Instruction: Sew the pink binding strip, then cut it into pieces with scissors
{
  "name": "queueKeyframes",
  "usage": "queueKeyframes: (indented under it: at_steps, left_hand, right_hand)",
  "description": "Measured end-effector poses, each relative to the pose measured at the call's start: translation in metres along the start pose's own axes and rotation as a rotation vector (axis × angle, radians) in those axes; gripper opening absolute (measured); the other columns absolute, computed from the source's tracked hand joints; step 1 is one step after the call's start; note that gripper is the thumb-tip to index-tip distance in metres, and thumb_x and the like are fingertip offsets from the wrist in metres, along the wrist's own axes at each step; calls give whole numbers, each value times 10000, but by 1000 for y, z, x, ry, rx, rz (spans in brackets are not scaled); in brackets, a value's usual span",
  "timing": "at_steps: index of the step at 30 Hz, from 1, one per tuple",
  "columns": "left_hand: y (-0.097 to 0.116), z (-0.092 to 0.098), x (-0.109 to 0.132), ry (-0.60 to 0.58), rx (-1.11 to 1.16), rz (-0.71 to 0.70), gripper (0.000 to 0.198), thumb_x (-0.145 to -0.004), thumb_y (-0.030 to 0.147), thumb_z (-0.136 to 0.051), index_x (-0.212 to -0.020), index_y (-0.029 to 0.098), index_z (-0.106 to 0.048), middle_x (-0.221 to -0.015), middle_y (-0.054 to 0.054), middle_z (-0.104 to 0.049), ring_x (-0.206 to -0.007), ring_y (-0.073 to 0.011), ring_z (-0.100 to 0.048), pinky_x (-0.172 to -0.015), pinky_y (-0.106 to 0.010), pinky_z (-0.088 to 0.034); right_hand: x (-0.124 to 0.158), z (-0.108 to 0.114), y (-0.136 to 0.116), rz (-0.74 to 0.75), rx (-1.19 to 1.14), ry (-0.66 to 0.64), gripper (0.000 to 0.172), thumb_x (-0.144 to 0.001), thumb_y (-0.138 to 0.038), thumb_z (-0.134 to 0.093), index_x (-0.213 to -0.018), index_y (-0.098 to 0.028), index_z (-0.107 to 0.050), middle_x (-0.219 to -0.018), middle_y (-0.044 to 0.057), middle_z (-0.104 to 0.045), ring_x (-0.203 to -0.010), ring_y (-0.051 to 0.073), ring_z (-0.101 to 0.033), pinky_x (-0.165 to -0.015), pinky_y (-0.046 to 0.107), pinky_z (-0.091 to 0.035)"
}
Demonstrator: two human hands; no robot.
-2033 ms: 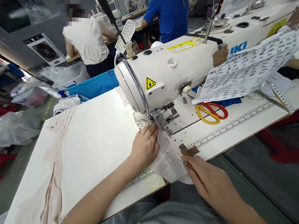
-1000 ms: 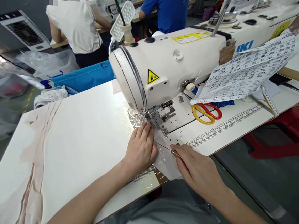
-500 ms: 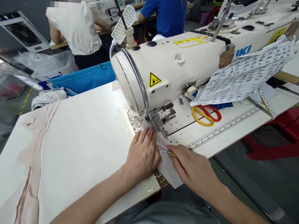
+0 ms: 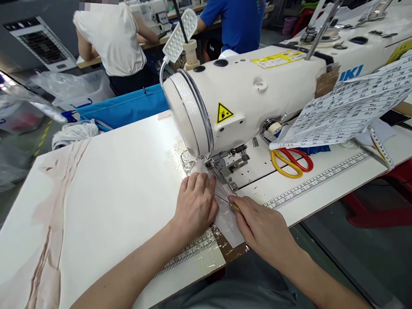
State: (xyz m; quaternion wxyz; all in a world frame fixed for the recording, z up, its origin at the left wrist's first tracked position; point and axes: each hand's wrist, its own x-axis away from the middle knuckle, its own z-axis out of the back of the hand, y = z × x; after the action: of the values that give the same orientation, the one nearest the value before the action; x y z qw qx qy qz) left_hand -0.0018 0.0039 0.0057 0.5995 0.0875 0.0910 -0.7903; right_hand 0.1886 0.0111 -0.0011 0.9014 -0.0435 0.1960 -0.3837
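Observation:
My left hand point(image 4: 195, 203) lies palm down, its fingers stretched out together over a strip of thin white fabric point(image 4: 232, 228) close to the needle area of the sewing machine point(image 4: 227, 99). My right hand point(image 4: 261, 224) is closed round the wooden handle of an awl point(image 4: 235, 207). The awl's thin metal shaft points left across the fabric, towards my left hand's thumb side. Under the presser foot point(image 4: 210, 163) the fabric's far end runs in, while its near end reaches the table's front edge. My left fingertips are just short of the foot.
Scissors point(image 4: 290, 162) with yellow and red handles lie right of the machine, under a printed sheet point(image 4: 350, 106). Pale pink fabric pieces point(image 4: 54, 238) lie along the table's left side. Rulers point(image 4: 317, 179) mark the tabletop. Two people point(image 4: 110, 39) sit beyond a blue cloth trough point(image 4: 128, 106).
The camera view has swung slightly, so the scene sits further right. The fabric strip and my left hand have moved a little towards the presser foot. The awl stays in my right hand.

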Motion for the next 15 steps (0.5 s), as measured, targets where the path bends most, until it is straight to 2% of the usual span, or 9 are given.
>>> queueKeyframes:
  at_steps: [5, 11, 15]
  left_hand:
    - [-10, -4, -4, 27, -6, -18, 434, -923, 228, -489, -1313, 65, -591, -1258, -186, -618, -1183, -321, -546, -1008, -469, -468]
    - [-29, -6, -6, 36, -102, -53, 438, -890, 53, -453, -1297, 97, -609, -1322, -136, -630, -1301, -317, -494, -1110, -493, -391]
    - [-20, -2, -3, 56, -66, -77, 408, -910, 103, -461, -1289, 64, -607, -1328, -154, -627, -1297, -321, -505, -1086, -477, -419]
  right_hand:
    - [-5, -4, -2, -45, -5, -32, 297, -973, -125, -370, -1181, -133, -582, -1009, 109, -739, -805, 202, -719, -555, 243, -493]
    - [1, 0, -11, -85, -124, -57, 311, -951, -113, -363, -1170, -131, -582, -987, 92, -756, -771, 197, -727, -555, 265, -501]
    - [9, 1, -12, -81, -122, -8, 310, -950, -109, -352, -1152, -127, -586, -962, 93, -757, -732, 190, -723, -538, 266, -489]
